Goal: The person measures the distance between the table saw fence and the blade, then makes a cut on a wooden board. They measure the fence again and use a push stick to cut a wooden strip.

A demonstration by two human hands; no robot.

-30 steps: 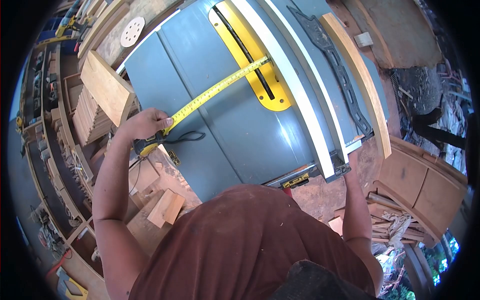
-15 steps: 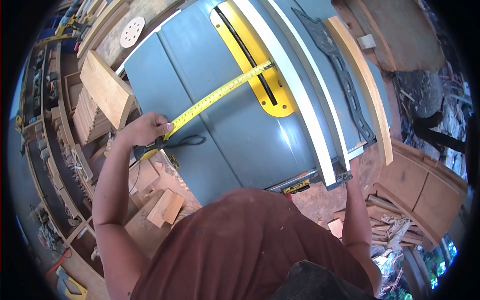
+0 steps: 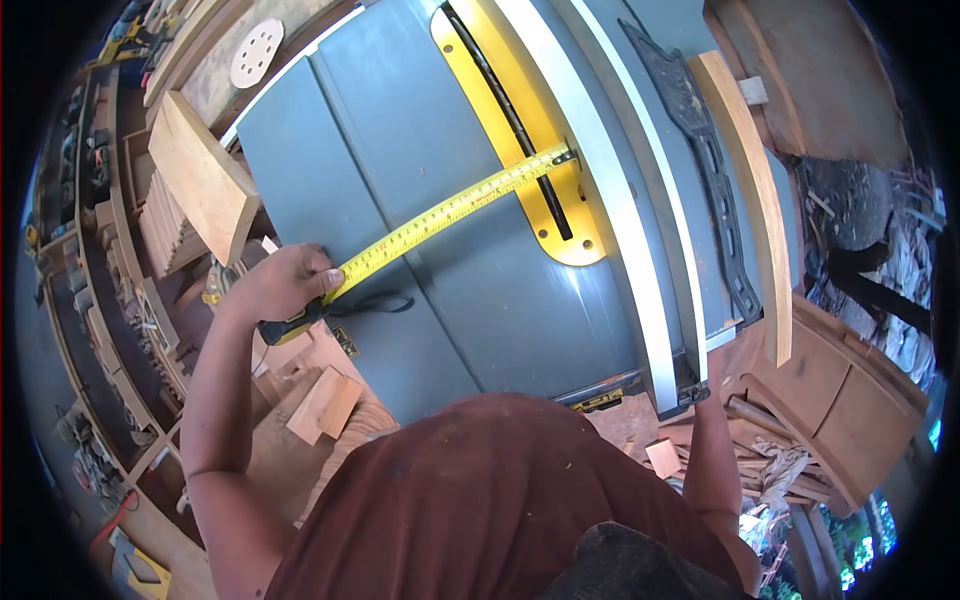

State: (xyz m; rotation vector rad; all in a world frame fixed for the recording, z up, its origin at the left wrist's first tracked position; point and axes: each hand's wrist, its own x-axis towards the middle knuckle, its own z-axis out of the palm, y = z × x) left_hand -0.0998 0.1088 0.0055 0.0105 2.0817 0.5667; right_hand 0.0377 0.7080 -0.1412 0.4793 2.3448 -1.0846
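Observation:
My left hand (image 3: 283, 281) is closed on a tape measure (image 3: 450, 212) at the left edge of a grey table saw top (image 3: 400, 130). Its thumb presses on the yellow blade, which stretches across the yellow insert plate (image 3: 575, 240) and its black slot. The blade's hooked end reaches the pale rip fence (image 3: 630, 230). A dark wrist strap trails from the case onto the saw top. My right forearm (image 3: 712, 440) goes to the front end of the fence; the hand there is mostly hidden, so its fingers cannot be made out.
A curved-looking wooden strip (image 3: 750, 190) lies along the saw's right side, beside a black push stick (image 3: 700, 150). To the left, a light board (image 3: 200, 175) leans by stacked wood strips. Offcuts (image 3: 325, 405) lie below, and tool shelves (image 3: 100, 300) line the far left.
The view has shifted slightly, with the saw now lower and to the right in the picture. My left hand keeps its grip on the tape measure, and the blade still spans to the fence.

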